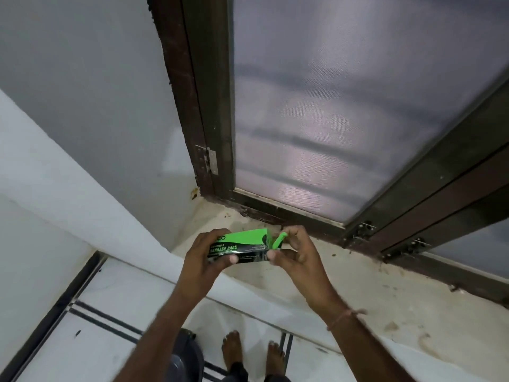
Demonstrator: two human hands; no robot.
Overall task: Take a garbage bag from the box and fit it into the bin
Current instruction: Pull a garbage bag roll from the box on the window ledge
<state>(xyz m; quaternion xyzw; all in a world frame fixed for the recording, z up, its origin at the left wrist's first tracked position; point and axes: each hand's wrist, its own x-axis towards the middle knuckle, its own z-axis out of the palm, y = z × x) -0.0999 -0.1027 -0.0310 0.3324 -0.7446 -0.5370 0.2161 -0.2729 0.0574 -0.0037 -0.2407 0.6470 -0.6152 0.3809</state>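
A green and black box [242, 245] printed "GARBAGE BAGS" is held in the air over a stone window sill. My left hand [205, 260] wraps around the box's left end. My right hand [296, 250] is at the box's right end, its fingers pinching the green end flap [278, 239], which stands open. No bag shows outside the box. A dark grey bin [187, 354] stands on the floor below, mostly hidden behind my left forearm.
The sill [344, 293] is dusty with bits of debris. A dark-framed mesh window [330, 106] rises behind it, with a hinge [210, 161] at its left. White floor tiles with black lines and two bare feet [252, 351] lie below.
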